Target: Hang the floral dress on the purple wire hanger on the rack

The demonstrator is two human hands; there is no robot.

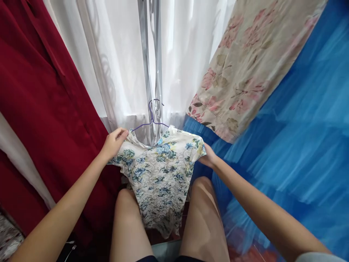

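A white blouse (163, 174) with blue and green flowers hangs on a purple wire hanger (152, 122) between my knees. The hanger's hook points up and away from me, in front of a grey vertical strip. My left hand (116, 142) pinches the blouse at its left shoulder, near the neckline. At the right sleeve, my right hand (208, 155) grips the cloth, its fingers mostly hidden behind the fabric. The lower part of the blouse hangs down, crinkled, between my thighs.
Dark red cloth (54, 83) hangs on the left. White curtains (122, 54) hang straight ahead. A beige floral cloth (240, 69) hangs at the upper right, over layered blue tulle (286, 156). A reddish floor (251, 253) shows at the bottom right.
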